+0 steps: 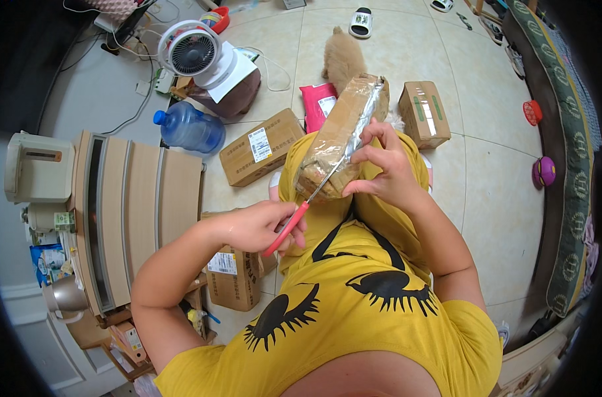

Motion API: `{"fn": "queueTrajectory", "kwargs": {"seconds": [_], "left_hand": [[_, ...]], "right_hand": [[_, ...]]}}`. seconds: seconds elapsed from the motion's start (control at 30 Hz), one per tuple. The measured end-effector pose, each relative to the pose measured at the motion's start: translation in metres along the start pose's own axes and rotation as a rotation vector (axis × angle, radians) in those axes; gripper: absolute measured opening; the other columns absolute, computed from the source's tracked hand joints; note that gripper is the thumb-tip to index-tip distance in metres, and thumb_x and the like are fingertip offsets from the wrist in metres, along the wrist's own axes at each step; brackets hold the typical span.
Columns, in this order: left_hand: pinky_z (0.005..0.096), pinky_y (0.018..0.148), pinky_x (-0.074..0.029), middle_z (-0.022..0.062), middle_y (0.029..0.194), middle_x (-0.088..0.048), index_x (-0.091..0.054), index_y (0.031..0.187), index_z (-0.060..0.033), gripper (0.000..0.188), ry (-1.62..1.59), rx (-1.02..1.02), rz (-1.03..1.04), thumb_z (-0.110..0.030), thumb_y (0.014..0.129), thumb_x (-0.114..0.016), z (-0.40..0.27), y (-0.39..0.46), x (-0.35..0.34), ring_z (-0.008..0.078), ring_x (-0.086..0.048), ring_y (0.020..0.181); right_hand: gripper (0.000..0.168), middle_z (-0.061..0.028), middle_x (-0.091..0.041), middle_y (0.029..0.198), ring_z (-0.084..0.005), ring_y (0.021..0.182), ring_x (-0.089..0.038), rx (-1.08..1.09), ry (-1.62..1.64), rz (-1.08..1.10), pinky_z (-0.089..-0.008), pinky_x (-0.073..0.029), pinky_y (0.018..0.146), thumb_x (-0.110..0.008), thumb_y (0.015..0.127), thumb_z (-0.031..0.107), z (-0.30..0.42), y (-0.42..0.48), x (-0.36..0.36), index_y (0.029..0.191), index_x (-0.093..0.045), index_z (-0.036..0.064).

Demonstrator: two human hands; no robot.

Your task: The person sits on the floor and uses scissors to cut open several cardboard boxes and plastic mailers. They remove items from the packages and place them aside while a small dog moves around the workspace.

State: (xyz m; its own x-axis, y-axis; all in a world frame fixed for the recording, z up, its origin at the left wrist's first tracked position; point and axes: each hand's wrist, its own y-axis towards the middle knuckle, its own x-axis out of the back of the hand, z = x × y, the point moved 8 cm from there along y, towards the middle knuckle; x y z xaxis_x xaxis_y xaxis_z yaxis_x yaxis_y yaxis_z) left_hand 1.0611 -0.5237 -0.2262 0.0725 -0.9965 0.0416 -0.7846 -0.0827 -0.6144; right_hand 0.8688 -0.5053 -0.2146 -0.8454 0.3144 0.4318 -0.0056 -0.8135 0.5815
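Observation:
A long cardboard box (325,126), wrapped in clear tape, rests tilted across my knees. A slit along its right side exposes a silver foil-like lining (363,124). My left hand (268,226) grips red-handled scissors (293,223), their blades pointing up and right to the slit at the near end of the box. On the right side of the box, my right hand (385,168) holds the cut edge, its fingers on the lining and its thumb lower down near the end. How far the blades reach inside is hidden.
Beyond my knees lie a pink parcel (318,104), a labelled carton (262,146) and a smaller carton (424,114). A fluffy tan dog (343,54) is behind the box. Another carton (234,278), a blue water jug (191,128) and a drawer cabinet (137,193) stand left.

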Motion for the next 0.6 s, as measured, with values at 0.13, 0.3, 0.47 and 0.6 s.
{"fn": "queueTrajectory", "kwargs": {"seconds": [0.13, 0.3, 0.47, 0.6], "left_hand": [[0.0260, 0.062, -0.050, 0.0117, 0.090, -0.066, -0.048, 0.103, -0.0008, 0.025, -0.107, 0.128, 0.019, 0.000, 0.079, -0.056, -0.003, 0.003, -0.001, 0.0124, -0.061, 0.069], [0.0264, 0.064, -0.051, 0.0121, 0.094, -0.065, -0.047, 0.104, -0.0004, 0.026, -0.112, 0.207, 0.070, 0.002, 0.079, -0.053, -0.001, 0.004, -0.003, 0.0124, -0.061, 0.071], [0.0266, 0.067, -0.052, 0.0132, 0.097, -0.065, -0.047, 0.108, 0.0007, 0.028, -0.146, 0.096, 0.024, 0.000, 0.081, -0.054, 0.001, 0.004, -0.007, 0.0129, -0.062, 0.075], [0.0263, 0.068, -0.053, 0.0139, 0.100, -0.066, -0.046, 0.111, 0.0012, 0.030, -0.237, 0.111, 0.038, 0.000, 0.082, -0.054, -0.003, 0.012, -0.007, 0.0130, -0.063, 0.075]], "right_hand": [[0.049, -0.0078, -0.045, 0.099, -0.0270, 0.099, -0.048, 0.001, -0.004, -0.001, -0.0389, -0.042, 0.090, -0.088, 0.050, 0.032, 0.001, 0.000, 0.001, 0.084, -0.063, 0.006], [0.048, -0.0080, -0.045, 0.098, -0.0266, 0.098, -0.048, 0.017, 0.012, 0.009, -0.0386, -0.042, 0.089, -0.088, 0.050, 0.032, 0.002, 0.001, 0.003, 0.083, -0.062, 0.006], [0.049, -0.0079, -0.045, 0.098, -0.0265, 0.098, -0.048, 0.040, 0.000, 0.027, -0.0385, -0.042, 0.090, -0.087, 0.051, 0.031, 0.003, 0.000, 0.001, 0.082, -0.062, 0.005], [0.049, -0.0078, -0.044, 0.096, -0.0267, 0.097, -0.048, 0.009, 0.013, 0.017, -0.0400, -0.041, 0.090, -0.088, 0.050, 0.031, 0.000, 0.000, 0.000, 0.082, -0.061, 0.005]]}}
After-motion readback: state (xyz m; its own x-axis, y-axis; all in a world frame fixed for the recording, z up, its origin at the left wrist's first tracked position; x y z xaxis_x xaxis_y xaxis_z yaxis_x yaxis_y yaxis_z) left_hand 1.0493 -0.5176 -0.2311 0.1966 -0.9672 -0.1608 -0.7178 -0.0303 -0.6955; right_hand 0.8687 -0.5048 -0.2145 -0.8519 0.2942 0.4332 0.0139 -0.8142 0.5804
